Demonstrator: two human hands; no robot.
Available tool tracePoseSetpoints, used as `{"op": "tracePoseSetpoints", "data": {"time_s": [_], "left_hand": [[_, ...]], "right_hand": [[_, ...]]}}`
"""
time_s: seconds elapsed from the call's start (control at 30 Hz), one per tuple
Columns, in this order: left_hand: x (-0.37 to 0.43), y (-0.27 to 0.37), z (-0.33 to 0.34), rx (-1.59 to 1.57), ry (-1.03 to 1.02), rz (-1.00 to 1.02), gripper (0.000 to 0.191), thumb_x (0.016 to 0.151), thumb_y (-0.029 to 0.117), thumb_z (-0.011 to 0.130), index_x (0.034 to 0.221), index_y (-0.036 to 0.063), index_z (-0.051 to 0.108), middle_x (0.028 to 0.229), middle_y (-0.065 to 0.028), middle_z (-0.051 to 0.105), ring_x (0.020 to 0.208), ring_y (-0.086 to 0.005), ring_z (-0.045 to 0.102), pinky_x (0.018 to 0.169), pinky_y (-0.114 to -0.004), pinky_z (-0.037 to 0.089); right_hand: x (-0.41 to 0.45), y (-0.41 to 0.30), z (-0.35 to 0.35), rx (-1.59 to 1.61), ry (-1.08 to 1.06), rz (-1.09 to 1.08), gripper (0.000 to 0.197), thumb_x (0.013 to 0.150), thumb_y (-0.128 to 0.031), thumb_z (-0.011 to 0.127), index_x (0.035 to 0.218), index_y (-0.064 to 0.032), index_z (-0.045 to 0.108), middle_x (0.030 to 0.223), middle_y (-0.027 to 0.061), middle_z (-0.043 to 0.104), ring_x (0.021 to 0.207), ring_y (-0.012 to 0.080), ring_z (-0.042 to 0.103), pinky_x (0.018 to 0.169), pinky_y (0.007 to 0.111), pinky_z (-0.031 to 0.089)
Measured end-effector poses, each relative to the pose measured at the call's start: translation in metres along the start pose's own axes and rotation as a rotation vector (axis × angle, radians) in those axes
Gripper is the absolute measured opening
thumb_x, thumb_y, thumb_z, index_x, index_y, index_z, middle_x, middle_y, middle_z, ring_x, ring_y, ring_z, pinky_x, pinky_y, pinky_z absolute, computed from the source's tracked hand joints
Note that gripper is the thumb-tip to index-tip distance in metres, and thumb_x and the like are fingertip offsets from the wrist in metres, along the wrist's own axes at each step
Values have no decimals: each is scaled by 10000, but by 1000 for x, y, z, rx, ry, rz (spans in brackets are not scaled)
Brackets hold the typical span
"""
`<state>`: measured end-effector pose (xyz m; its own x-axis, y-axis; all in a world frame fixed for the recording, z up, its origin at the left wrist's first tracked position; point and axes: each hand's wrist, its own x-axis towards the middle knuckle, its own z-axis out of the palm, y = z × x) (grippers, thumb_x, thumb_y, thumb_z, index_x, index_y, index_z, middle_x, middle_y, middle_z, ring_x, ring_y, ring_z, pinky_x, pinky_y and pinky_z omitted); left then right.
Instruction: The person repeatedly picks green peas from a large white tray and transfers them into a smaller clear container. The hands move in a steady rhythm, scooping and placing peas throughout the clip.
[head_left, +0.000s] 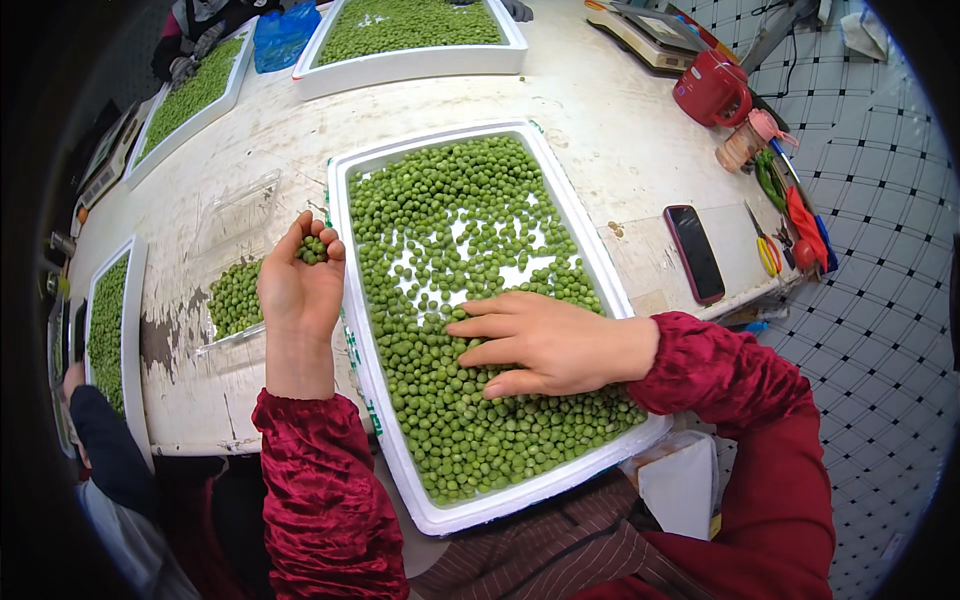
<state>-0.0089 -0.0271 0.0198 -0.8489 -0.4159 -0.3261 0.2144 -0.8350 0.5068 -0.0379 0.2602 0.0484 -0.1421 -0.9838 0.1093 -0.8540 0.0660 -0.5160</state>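
Observation:
A white foam tray (604, 262) of loose green peas (457, 405) lies before me, its white bottom showing in patches near the middle. My right hand (536, 345) rests palm down on the peas with its fingers spread. Just beyond the tray's left edge, my left hand (304, 277) is raised palm up, its fingers curled around a few green peas (311, 250). Behind that hand, a clear plastic clamshell box (238, 214) lies with its lid folded back, and peas (236, 300) fill its lower half, partly hidden by my wrist.
More foam trays of peas stand at the far side (412, 61) and left (135, 322). Co-workers' gloved hands (184, 69) and a sleeve (112, 435) are at the left. Along the right lie a smartphone (694, 255), scissors (766, 251), a bottle (742, 142), a red mug (709, 88) and a scale (645, 37).

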Motion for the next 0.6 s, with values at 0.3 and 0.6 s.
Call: {"op": "tracePoseSetpoints", "data": {"time_s": [0.3, 0.6], "left_hand": [[-1, -3, 0, 17, 28, -7, 153, 1014, 81, 486, 1118, -28, 510, 954, -90, 530, 821, -190, 514, 712, -295, 474], [3, -9, -4, 76, 92, -50, 114, 980, 85, 540, 1019, -23, 540, 885, -81, 542, 782, -201, 525, 712, -323, 473]], "right_hand": [[56, 63, -36, -42, 345, 129, 291, 925, -265, 641, 1100, -34, 667, 1094, 147, 673, 1020, 306, 647, 896, 406, 513], [85, 92, 19, -353, 56, 66, 602, 959, -419, 558, 1412, -36, 454, 1510, 176, 395, 1414, 385, 326, 1155, 454, 311]]}}
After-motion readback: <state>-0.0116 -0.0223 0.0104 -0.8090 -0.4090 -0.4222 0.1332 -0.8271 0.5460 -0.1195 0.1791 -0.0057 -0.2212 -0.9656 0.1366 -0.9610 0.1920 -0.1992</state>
